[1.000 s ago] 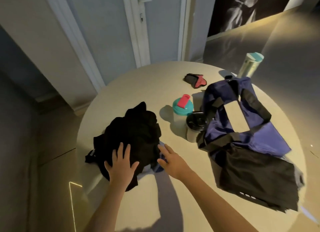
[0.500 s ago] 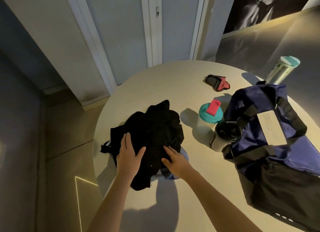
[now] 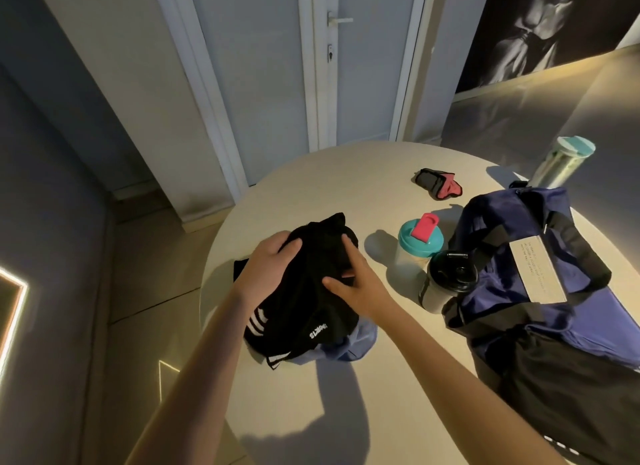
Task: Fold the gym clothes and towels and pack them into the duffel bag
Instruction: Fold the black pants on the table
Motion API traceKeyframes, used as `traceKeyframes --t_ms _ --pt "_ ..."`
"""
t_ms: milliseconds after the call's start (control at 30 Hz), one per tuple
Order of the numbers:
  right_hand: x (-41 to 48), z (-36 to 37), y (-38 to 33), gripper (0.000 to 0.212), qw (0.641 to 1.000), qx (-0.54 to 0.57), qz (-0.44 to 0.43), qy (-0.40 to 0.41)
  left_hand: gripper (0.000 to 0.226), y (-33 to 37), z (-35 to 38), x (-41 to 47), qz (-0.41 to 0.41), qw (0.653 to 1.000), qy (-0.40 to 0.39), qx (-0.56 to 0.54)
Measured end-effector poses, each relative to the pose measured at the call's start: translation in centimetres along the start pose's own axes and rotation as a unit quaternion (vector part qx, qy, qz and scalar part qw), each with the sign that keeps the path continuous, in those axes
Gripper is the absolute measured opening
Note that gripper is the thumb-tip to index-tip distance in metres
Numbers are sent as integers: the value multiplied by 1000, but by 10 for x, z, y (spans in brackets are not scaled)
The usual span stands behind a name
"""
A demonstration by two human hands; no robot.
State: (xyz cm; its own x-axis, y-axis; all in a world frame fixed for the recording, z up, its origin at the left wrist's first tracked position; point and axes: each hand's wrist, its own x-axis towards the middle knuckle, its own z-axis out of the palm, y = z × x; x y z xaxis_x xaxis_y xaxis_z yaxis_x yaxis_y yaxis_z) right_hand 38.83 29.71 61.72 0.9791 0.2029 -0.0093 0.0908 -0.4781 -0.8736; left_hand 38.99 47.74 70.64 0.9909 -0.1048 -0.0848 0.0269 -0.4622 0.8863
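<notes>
The left hand (image 3: 268, 267) and right hand (image 3: 358, 286) clutch a crumpled black white-striped garment (image 3: 304, 312) on the beige round surface (image 3: 311, 194). Folding seems barely begun, and the navy fabric duffel bag (image 3: 540, 204) waits beside it.

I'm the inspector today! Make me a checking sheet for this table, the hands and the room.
Surface: round beige table.
Job's things: black striped garment, bunched on a blue cloth; navy duffel bag to its right, black cloth at its near end.
Clutter: teal-lidded shaker, black-lidded cup, tall bottle, black-and-pink glove.
Hands: left hand and right hand both grip that garment.
Cables: nothing seen.
Surroundings: closed door, wall poster.
</notes>
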Motion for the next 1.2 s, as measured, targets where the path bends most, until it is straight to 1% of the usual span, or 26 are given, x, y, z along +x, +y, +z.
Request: traceKeyframes --t_ms 67,133,167,267,300,333,367,467,567,633,700,800,833,867,933,1000,1100,1167,1200 --pt "0 -9 -15 79 999 1 -17 -31 23 18 1 -4 14 999 13 -40" --pt "-6 -18 -29 67 999 -3 -27 -35 26 35 2 -7 21 997 31 -62" --pt "-10 -22 -35 56 999 -5 -30 -30 26 44 3 -9 24 996 40 -70" --pt "-23 -36 -47 10 999 16 -28 -4 22 66 4 -15 32 995 39 -92" --pt "-29 -42 -53 8 999 27 -30 18 21 74 5 -17 35 993 38 -104" --pt "-34 -50 -56 15 998 39 -35 40 20 82 6 -19 41 992 40 -116" --pt "-40 -58 -62 17 996 56 -38 53 20 90 6 -22 48 990 43 -128" --pt "-62 -88 -79 25 990 121 -13 73 23 108 9 -29 57 989 49 -130" --pt "-78 -114 -77 23 989 112 -10 98 18 114 15 -34 62 996 38 -57" --pt "-83 -123 -65 23 988 104 -4 112 22 110 23 -35 45 999 26 16" --pt "-86 -126 -45 19 989 82 20 121 30 97 36 -33 18 996 4 84" --pt "-90 -116 -6 2 990 41 66 117 28 57 65 -27 -16 984 -15 177" --pt "-93 -110 9 4 991 24 85 103 26 40 76 -27 -25 981 -16 191" --pt "-97 -103 23 12 991 6 105 87 27 23 87 -28 -35 979 -19 202" --pt "-110 -90 48 25 987 -35 143 64 35 -7 106 -34 -49 972 -39 227" --pt "-126 -82 66 27 981 -74 169 57 41 -31 122 -43 -28 960 -72 268" --pt "-151 -75 84 24 977 -123 166 50 35 -57 144 -64 56 938 -112 323" --pt "-168 -68 95 30 972 -167 165 28 37 -70 157 -80 91 918 -168 348" --pt "-175 -64 100 38 964 -209 166 9 44 -78 162 -87 91 902 -210 365"
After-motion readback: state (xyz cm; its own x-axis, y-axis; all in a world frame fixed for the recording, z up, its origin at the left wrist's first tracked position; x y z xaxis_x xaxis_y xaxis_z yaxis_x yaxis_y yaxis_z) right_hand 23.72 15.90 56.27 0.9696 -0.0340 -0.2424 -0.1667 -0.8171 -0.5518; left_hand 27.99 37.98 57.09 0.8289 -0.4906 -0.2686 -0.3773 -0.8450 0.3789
